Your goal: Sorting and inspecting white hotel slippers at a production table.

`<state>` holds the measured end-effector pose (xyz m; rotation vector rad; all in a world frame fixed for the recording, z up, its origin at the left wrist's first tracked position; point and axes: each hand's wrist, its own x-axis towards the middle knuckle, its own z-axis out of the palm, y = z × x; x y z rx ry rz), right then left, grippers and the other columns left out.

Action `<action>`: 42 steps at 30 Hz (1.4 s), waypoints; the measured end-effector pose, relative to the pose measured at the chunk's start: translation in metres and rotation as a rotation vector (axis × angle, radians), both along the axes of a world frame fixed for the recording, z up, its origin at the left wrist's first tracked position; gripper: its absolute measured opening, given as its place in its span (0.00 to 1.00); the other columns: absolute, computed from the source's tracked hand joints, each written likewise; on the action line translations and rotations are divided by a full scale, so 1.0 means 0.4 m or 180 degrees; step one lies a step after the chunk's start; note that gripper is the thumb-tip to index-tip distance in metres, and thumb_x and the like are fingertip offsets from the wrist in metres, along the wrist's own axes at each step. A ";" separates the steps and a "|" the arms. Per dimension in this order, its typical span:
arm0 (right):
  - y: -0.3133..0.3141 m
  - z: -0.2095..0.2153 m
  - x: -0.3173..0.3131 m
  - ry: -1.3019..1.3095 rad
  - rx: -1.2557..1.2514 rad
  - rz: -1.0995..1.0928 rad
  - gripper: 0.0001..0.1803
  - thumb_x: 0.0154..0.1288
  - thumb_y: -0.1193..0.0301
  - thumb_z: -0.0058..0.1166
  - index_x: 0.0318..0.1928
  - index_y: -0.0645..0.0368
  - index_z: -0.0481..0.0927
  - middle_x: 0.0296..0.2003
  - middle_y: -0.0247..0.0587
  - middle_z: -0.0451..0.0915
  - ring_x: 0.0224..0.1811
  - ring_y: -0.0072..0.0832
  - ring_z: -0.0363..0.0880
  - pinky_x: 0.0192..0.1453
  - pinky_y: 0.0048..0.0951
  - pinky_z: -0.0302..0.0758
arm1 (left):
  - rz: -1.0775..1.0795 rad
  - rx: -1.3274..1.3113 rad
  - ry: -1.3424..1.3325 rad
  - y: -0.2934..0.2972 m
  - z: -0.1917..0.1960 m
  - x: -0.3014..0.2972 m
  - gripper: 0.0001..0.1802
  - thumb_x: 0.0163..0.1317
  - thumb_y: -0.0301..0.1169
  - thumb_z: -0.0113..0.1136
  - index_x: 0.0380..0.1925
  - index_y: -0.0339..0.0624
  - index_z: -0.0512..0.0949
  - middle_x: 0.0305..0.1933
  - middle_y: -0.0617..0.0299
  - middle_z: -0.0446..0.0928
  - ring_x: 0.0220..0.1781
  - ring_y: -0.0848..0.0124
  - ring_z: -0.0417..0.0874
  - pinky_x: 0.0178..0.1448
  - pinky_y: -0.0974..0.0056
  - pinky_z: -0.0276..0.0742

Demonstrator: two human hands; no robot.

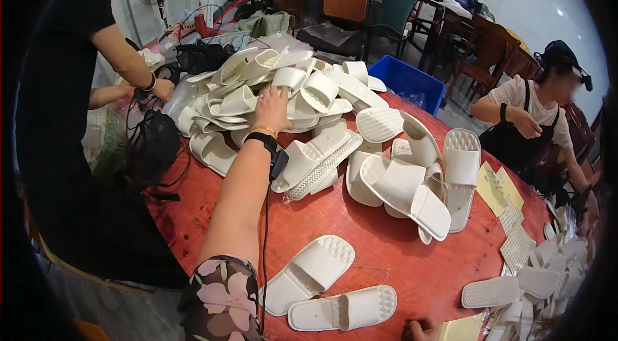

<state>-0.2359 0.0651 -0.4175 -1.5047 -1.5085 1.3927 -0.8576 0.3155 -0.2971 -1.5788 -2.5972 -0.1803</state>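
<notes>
My left hand (273, 109) reaches far onto a heap of cream slippers (238, 101). Its fingers are stretched out and the thumb is apart, touching the slippers near a strap (288, 78). At the lower edge only a bit of my right hand (421, 329) shows, beside a pale yellow sheet or pad (462, 328); what its fingers do is cut off. Nearer to me lie two loose slippers, one tilted slipper (312, 273) and one flatter slipper (344, 309). Right of the heap, several slippers (405, 180) overlap in a smaller cluster.
Everything lies on a red round table (299, 218). More slippers (541, 276) pile up at the right, near yellow papers (496, 189). A blue crate (405, 83) stands behind. One person (71, 83) works at the left, another (528, 109) sits at the right. Black bags (158, 144) lie left.
</notes>
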 end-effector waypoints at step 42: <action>-0.033 0.158 -0.213 0.2194 -0.0719 -0.0079 0.27 0.61 0.76 0.57 0.60 0.67 0.64 0.51 0.47 0.75 0.52 0.35 0.76 0.56 0.37 0.75 | -0.1979 0.1573 0.0122 -0.572 0.001 0.802 0.42 0.32 0.42 0.70 0.53 0.42 0.71 0.52 0.49 0.69 0.48 0.52 0.73 0.49 0.51 0.70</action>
